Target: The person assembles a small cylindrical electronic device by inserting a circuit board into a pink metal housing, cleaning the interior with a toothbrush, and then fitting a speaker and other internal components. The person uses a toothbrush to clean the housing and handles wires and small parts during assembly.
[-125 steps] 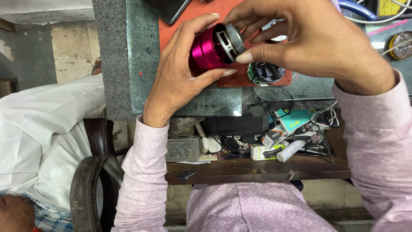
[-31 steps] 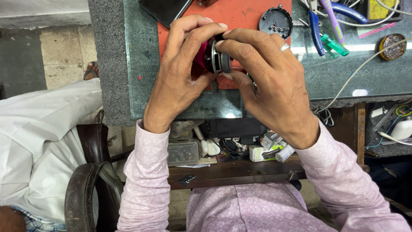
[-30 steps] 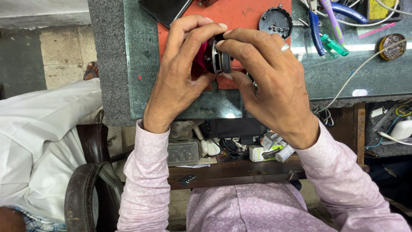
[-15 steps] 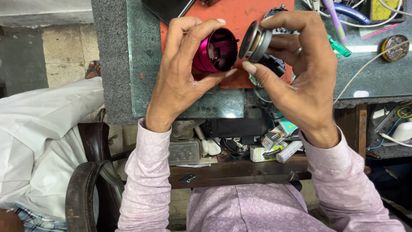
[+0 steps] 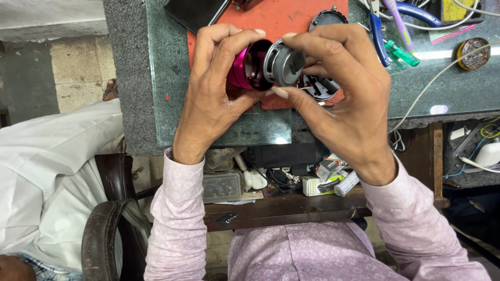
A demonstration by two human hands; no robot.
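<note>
Left hand (image 5: 216, 99) has its grip wrapped round a shiny magenta metal cylinder shell (image 5: 245, 70), open mouth facing 3 o'clock. Right hand (image 5: 344, 99) pinches a small grey round speaker driver (image 5: 284, 65) w/ thumb below and fingers on top, held right at that mouth, tilted a bit, touching or nearly so, can't tell which. Both sit up in the air over an orange-red mat (image 5: 276, 21) on the green glass-topped surface (image 5: 172, 104).

What could go wrong imo:
- The driver looks cocked, not square to the shell. Pushed like that it could jam or scrape the rim.
- Fingers are close to the driver's face, so a slip could dent the cone.
- Thin wires show below the driver, at about 5 o'clock, near a black round part (image 5: 320, 86). If those run to the driver (can't tell), a tug or pinching them under the rim could snap a joint.
- A weak 2-finger pinch could drop it onto the blue-handled pliers (image 5: 377, 36) or off the edge into the cluttered shelf (image 5: 281, 208) below.
</note>
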